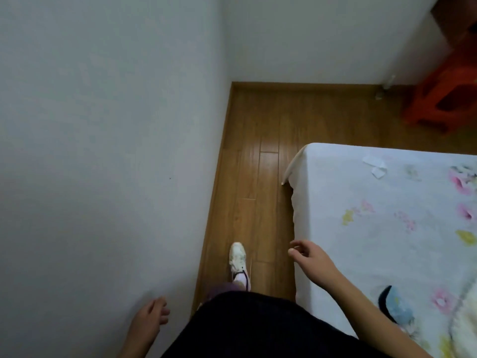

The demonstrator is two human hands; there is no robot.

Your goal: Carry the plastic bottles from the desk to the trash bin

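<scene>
The right hand (308, 257) is empty, its fingers loosely curled and a little apart, and it hangs just over the near corner of the bed (374, 215). The left hand (152, 315) is empty too, with soft bent fingers, well to the left of the bed and close to the white wall (103, 125). Between the bed and that wall runs a thin strip of wood floor (258, 151), and one white shoe (238, 259) steps on it. The bed has a pale sheet with pink and yellow flowers. Past the far end of the bed stands a red stool (444, 99). No plastic bottles or trash bin show here.
</scene>
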